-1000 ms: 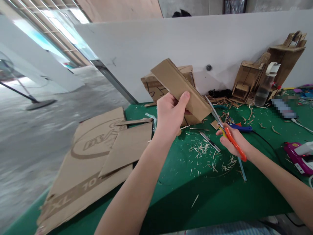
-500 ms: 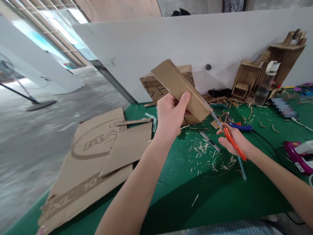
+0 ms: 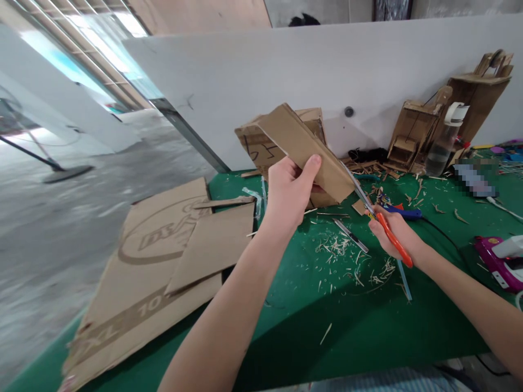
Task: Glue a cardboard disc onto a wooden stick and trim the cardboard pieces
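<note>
My left hand [image 3: 292, 188] is closed on a folded strip of cardboard [image 3: 304, 141], thumb on its near face, and holds it tilted above the table. My right hand [image 3: 394, 231] is wrapped round the orange handles of a pair of scissors [image 3: 394, 240]. The scissor blades lie along the right edge of the cardboard strip, near its lower corner; how far they are apart is hard to see. Behind the strip stands a cardboard box [image 3: 259, 149] with black marks. Below, a utility knife [image 3: 350, 236] lies among shavings.
Large flattened cardboard [image 3: 151, 228] covers the left of the green table [image 3: 310, 337]. Two cardboard models, a water bottle [image 3: 445, 139] and a phone [image 3: 474, 179] stand or lie at the right. A blue-handled tool [image 3: 402, 212] trails a cord. A white partition [image 3: 245, 71] rises behind.
Both hands, with the cardboard strip and the scissors, have shifted slightly to the right and down. The rest of the table looks the same.
</note>
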Tool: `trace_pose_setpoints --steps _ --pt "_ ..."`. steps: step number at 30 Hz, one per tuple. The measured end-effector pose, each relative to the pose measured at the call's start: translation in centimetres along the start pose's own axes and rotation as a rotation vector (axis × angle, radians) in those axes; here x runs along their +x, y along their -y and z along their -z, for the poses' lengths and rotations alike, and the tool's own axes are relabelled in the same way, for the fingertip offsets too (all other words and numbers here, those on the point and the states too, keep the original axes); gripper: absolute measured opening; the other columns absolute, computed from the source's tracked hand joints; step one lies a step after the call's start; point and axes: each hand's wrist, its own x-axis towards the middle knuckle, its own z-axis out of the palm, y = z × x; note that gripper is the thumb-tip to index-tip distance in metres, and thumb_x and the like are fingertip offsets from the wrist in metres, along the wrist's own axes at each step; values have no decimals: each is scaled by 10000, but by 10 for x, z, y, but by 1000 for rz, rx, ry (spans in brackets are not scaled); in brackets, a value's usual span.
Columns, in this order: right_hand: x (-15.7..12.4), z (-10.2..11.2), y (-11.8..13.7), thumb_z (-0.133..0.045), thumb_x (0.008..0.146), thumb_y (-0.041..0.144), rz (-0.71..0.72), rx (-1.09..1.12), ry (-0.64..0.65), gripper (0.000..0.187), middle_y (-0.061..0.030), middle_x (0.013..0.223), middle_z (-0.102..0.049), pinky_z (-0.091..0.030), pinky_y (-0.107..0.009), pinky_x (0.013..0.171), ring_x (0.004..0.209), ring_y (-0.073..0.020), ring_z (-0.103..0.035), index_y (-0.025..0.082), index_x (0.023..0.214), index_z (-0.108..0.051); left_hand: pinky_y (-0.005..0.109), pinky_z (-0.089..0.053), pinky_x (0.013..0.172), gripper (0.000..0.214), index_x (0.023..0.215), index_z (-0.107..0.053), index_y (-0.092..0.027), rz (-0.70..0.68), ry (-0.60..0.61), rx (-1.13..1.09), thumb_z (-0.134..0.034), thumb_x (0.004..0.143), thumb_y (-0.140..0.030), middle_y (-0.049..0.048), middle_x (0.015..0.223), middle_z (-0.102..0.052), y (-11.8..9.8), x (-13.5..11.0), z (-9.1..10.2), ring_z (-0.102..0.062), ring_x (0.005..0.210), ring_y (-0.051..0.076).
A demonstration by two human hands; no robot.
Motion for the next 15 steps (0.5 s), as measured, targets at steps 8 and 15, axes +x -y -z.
trace_pose_setpoints --steps 8,15 --pt "-1 0 0 -408 929 468 -24 -68 -12 305 -23 657 -611 -432 -315 592 547 -186 -576 200 948 -553 246 -539 528 234 838 -663 -163 -13 0 7 -669 786 -391 51 773 -666 1 0 -1 -639 678 161" --pt "-6 8 7 -481 890 481 38 2 30 284 -59 841 -667 -480 -330 699 796 -228 -661 217 930 -578 217 -529 512 214 800 -647 -167 -14 37 34 -689 774 -375 37 742 -654 -4 -6 -4 -619 660 146"
